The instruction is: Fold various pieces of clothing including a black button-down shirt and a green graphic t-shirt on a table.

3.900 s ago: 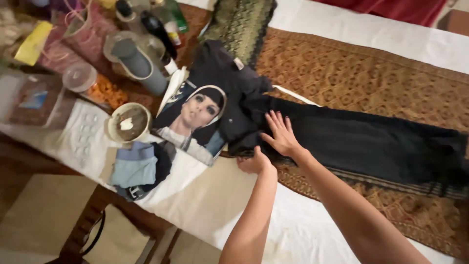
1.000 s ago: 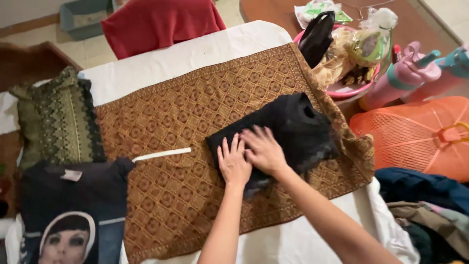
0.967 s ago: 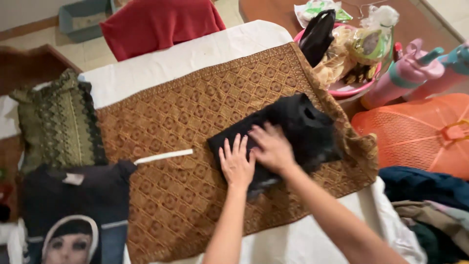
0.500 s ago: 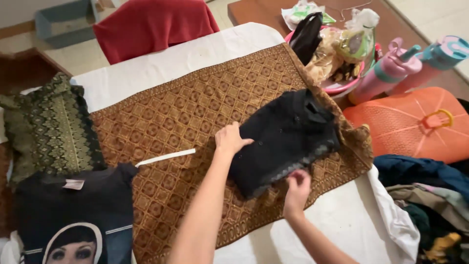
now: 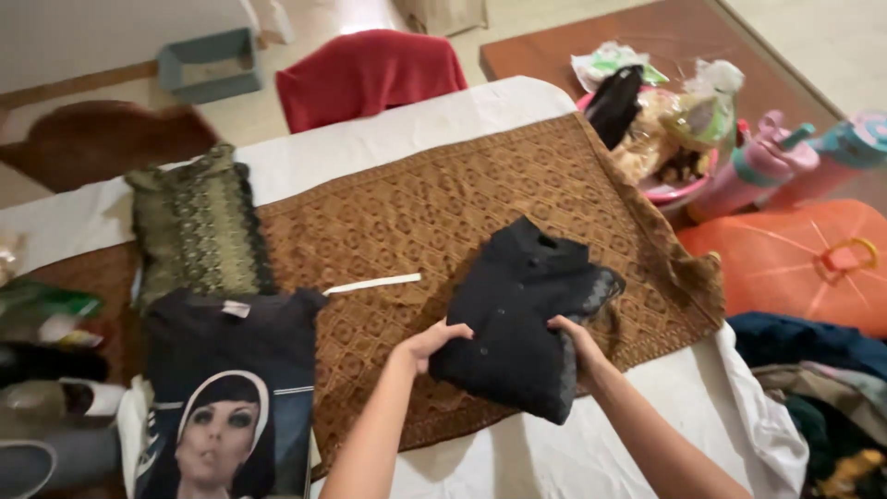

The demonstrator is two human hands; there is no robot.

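Head view, the only one. Landmark: brown patterned cloth point(image 5: 443, 199) spread over the white sheet point(image 5: 647, 434).

Folded black garment point(image 5: 522, 319) is at the near right part of the brown patterned cloth, its near end lifted off it and hanging over the cloth's near edge above the white sheet. Long axis runs diagonal: near-left to far-right. The collar end points away from the person, toward the far right corner of the cloth; the folded bottom end points back at the person. A grey lacy trim shows along its right edge.

Left hand point(image 5: 434, 340) grips the garment's near-left edge, fingers curled over the top, thumb hidden under the fabric. Right hand point(image 5: 575, 344) grips the near-right edge, fingers wrapped around the fold. Both are closed on the cloth, with the garment between them; neither is flat or spread.

Relative to the brown patterned cloth:
- White strip point(image 5: 371, 284) lies on it, just left of the garment, not touching.
- Black printed T-shirt point(image 5: 231, 388) overlaps its near left corner.
- Green patterned fabric point(image 5: 197, 222), folded, lies at its left edge.
- Red cloth point(image 5: 370, 74) sits beyond its far edge, past the sheet.
- Pink basin point(image 5: 661, 139) of bagged items is off its far right corner; two bottles point(image 5: 758, 171) are just right of that.
- Orange mesh cover point(image 5: 804, 263) is to its right.
- Pile of clothes point(image 5: 813, 388) is near right, beside the sheet.
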